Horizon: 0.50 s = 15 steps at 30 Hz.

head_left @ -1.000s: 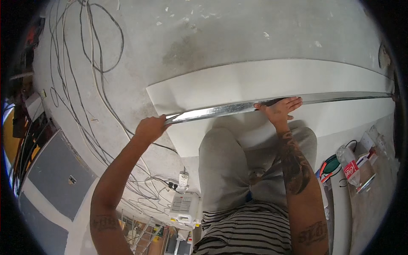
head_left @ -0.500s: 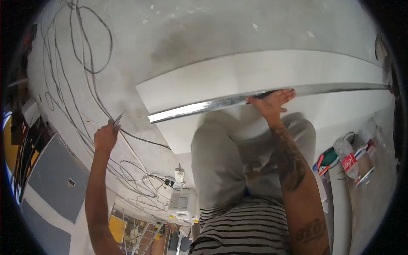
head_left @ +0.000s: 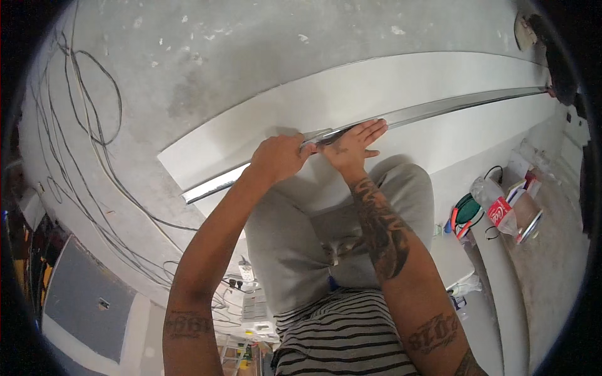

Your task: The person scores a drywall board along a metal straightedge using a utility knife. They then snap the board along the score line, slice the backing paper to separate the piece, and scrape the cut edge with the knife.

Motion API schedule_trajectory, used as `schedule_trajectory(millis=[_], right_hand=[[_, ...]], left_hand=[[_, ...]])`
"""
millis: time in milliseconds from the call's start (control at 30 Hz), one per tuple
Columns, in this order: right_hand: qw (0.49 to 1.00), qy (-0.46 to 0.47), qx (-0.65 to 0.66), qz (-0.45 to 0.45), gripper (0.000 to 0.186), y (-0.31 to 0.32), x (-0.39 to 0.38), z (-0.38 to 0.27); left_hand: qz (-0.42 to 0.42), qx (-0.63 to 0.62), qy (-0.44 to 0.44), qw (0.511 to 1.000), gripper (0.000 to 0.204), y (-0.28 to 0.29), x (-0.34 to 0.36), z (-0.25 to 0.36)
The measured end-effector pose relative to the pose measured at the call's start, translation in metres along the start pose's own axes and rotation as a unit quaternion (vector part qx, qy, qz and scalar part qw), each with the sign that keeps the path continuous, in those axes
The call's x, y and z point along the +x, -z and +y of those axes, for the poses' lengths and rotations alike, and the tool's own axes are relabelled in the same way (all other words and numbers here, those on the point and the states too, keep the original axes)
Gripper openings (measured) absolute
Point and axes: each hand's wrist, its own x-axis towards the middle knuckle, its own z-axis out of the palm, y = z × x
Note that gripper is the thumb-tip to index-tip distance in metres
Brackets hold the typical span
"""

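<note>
A long white board [head_left: 439, 69] lies across the grey floor with a shiny metal straightedge [head_left: 451, 106] along it, just beyond my bent legs [head_left: 276, 250]. My left hand [head_left: 279, 156] is closed on a slim bladed tool, mostly hidden, held against the straightedge just left of my right hand. My right hand [head_left: 352, 144] lies on the straightedge and board, palm down, fingers stretched out, pressing at the middle of the strip.
Loose cables [head_left: 100, 113] spread over the left. A grey patched panel [head_left: 81, 294] is at lower left. Below me are a power strip [head_left: 246, 271] and white jug [head_left: 254, 307]. At right lie a plastic bottle [head_left: 498, 203], green-and-orange items [head_left: 465, 212] and long pale pieces [head_left: 495, 276].
My left hand left the straightedge's end, showed the bladed tool off to the left, and has now moved in beside my right hand. The view has shifted.
</note>
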Motion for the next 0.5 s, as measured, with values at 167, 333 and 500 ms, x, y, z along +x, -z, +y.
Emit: schedule_trajectory(millis=[167,333,500], right_hand=[[1.0,0.006,0.014,0.001,0.151,-0.008,0.004,0.008],[0.999,0.031,0.002,0.01,0.149,-0.01,0.005,0.011],[0.999,0.031,0.034,0.015,0.151,-0.006,0.002,0.008]], left_hand=[[-0.003,0.012,0.008,1.0,0.047,0.0,0.005,0.01],[-0.032,0.084,0.009,0.996,0.047,-0.001,0.009,0.03],[-0.018,0.072,0.013,0.997,0.044,-0.001,-0.003,0.017]])
